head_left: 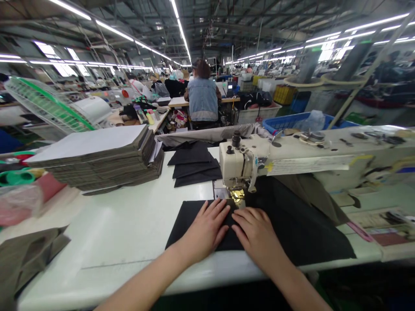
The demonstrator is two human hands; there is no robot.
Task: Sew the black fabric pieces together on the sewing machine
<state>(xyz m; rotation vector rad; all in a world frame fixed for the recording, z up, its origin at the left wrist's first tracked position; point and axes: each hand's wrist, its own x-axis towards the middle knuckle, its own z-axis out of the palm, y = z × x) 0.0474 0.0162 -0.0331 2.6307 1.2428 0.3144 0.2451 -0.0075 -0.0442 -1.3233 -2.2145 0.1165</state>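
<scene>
A single view looks out from the person's head, above the near edge of the bench (119, 233), facing forward and down. Both forearms enter from the near edge, so the left hand (207, 226) and right hand (257, 229) lie close to the camera, near the middle. The sewing machine (292, 151) stands just beyond, reaching off to the right. The view is wide and tilted only moderately: past the bench it takes in a seated co-worker's back (203, 101) and the far roof lights (182, 32).
</scene>
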